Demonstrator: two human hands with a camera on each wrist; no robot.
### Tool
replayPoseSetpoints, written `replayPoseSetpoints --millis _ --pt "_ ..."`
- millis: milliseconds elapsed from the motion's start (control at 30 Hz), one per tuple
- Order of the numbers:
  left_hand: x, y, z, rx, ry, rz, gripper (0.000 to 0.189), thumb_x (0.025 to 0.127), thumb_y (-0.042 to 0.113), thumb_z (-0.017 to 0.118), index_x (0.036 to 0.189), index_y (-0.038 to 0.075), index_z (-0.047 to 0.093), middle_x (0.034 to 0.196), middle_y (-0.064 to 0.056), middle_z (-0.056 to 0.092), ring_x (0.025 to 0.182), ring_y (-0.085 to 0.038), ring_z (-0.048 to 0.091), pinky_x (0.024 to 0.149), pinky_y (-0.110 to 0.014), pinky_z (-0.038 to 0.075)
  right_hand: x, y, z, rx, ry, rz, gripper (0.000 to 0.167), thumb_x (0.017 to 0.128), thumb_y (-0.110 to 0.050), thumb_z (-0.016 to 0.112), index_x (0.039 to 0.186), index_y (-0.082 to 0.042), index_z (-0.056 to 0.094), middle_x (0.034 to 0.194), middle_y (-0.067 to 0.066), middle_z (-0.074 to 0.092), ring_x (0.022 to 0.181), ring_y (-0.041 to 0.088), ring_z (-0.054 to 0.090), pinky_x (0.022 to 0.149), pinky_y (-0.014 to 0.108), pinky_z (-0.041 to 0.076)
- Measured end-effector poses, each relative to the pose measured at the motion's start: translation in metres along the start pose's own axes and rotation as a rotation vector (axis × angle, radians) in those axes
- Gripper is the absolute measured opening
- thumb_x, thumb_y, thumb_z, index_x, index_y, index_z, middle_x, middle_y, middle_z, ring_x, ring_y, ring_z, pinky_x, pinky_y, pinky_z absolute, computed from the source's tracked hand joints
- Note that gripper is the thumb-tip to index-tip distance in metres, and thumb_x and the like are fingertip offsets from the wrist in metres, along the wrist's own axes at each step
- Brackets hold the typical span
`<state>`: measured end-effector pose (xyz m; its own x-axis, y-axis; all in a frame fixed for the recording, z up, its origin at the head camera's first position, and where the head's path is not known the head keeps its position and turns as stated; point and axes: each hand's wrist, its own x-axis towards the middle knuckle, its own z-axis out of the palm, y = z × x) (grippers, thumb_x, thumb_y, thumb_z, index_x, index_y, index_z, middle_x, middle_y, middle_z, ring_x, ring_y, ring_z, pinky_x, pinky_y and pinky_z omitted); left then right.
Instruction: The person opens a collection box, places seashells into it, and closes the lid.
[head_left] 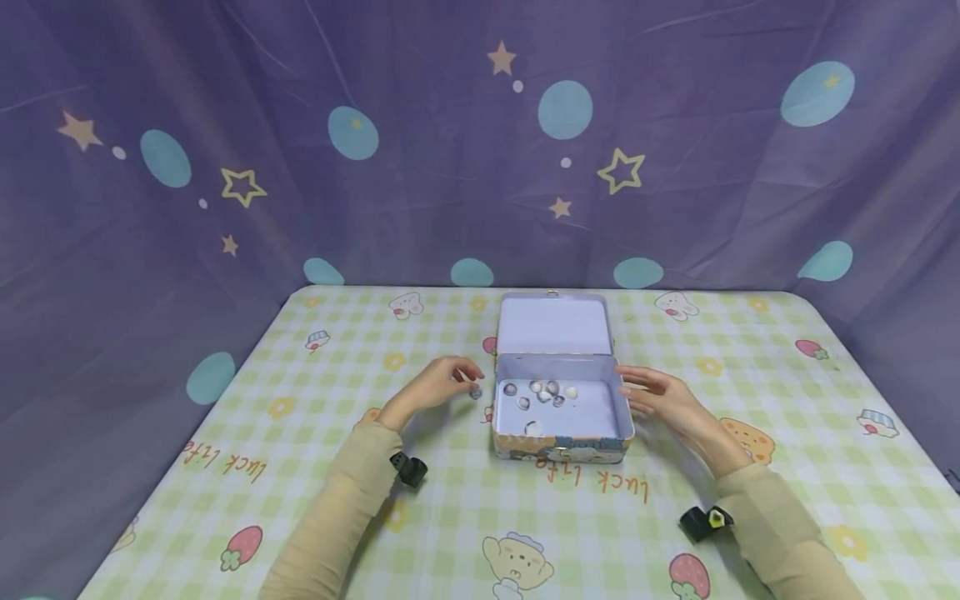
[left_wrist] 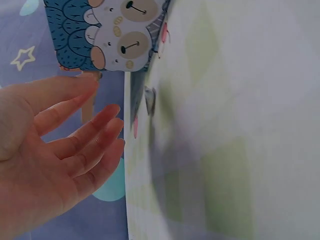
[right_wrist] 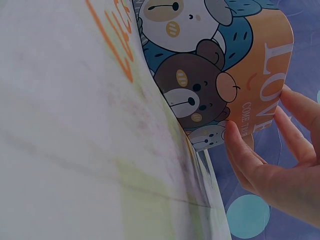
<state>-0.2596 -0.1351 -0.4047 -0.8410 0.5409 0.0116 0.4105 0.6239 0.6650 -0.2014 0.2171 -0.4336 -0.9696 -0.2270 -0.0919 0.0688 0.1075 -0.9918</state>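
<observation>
An open hinged tin box [head_left: 558, 448] with cartoon bears on its outside stands on the table, its lid [head_left: 553, 325] tilted back. Several small grey and white shells [head_left: 552, 388] lie scattered inside it. My left hand [head_left: 441, 383] is just left of the box, fingers loosely bent, palm visible in the left wrist view. Close to its fingertips a single shell [left_wrist: 150, 101] rests on the cloth, apart from the fingers. At the box's right side my right hand [head_left: 663, 398] has its fingertips against the printed wall [right_wrist: 225, 65], fingers slightly bent and not gripping.
A green-and-white checked cloth [head_left: 435, 533] with cartoon prints covers the table. Behind it hangs a purple curtain [head_left: 450, 200] with stars and blue ovals. Dark wrist-worn devices [head_left: 408, 471] sit on both forearms.
</observation>
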Motion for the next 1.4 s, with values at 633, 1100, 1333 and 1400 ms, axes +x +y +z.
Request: replayPoseSetpoints --millis 633,1100,1333,1400 --pt "0.006 -0.011 0.006 0.011 -0.067 -0.028 0.017 0.078 0.001 0.060 0.095 -0.001 0.062 0.090 -0.011 0.063 0.082 -0.020 0.057 0.076 -0.030 0.045 0.000 0.002 0.000 0.011 0.015 -0.002 0.060 0.083 -0.021 0.062 0.130 0.005 0.036 0.133 0.027 0.033 0.095 0.000 0.054 0.084 0.025 0.044" --pt "0.010 -0.012 0.005 0.048 -0.098 -0.014 0.017 0.076 0.003 0.063 0.093 -0.002 0.063 0.082 -0.008 0.060 0.077 -0.016 0.053 0.072 -0.027 0.043 0.000 0.001 0.001 0.015 0.010 -0.007 0.060 0.083 -0.019 0.061 0.131 0.007 0.035 0.133 0.027 0.032 0.095 0.001 0.054 0.084 0.024 0.044" --pt "0.014 -0.014 0.007 0.067 -0.108 -0.029 0.016 0.076 0.003 0.064 0.091 0.000 0.064 0.081 -0.007 0.059 0.076 -0.015 0.051 0.072 -0.026 0.042 0.000 0.000 0.001 0.010 0.007 -0.004 0.060 0.084 -0.019 0.061 0.131 0.006 0.035 0.134 0.027 0.032 0.097 0.002 0.053 0.085 0.025 0.044" --pt "0.014 -0.014 0.007 0.071 -0.110 -0.019 0.015 0.075 0.002 0.064 0.090 -0.001 0.064 0.081 -0.008 0.059 0.076 -0.015 0.051 0.072 -0.026 0.042 0.000 0.000 0.001 0.007 0.006 0.000 0.060 0.084 -0.020 0.061 0.131 0.005 0.034 0.134 0.026 0.032 0.097 0.002 0.053 0.086 0.026 0.043"
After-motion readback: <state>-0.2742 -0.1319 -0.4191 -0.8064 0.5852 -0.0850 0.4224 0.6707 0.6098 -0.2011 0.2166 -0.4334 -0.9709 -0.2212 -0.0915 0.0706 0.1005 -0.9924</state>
